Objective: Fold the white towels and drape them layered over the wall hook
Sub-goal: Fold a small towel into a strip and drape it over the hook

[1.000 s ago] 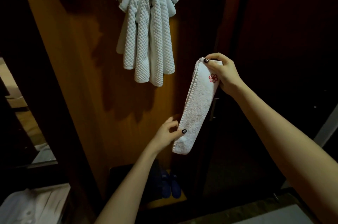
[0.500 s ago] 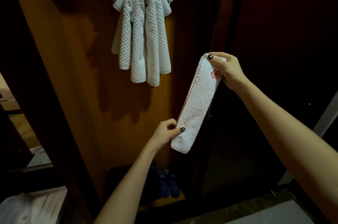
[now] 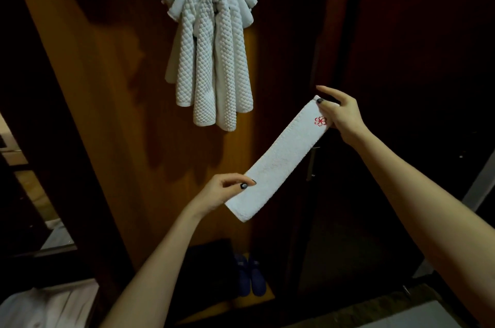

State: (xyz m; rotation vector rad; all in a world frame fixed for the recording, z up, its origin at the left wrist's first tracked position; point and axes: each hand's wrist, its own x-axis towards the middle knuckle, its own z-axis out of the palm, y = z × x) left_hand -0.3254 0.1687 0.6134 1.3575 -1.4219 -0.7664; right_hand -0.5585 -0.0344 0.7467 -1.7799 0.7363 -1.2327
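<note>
Dim light. A lit orange-brown wood panel (image 3: 107, 113) stands behind the left grip (image 3: 222, 192), with blue slippers (image 3: 250, 278) well below it. A dark door (image 3: 415, 59) lies behind the right grip (image 3: 341, 117).

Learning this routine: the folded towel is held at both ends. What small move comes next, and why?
Probably raise the folded towel up-left toward the hanging towels: it is already a narrow strip, left hand and right hand pinch its ends, and it sits below the stack.

Left grip (image 3: 222, 192), right grip (image 3: 342, 117): apparently pinches
</note>
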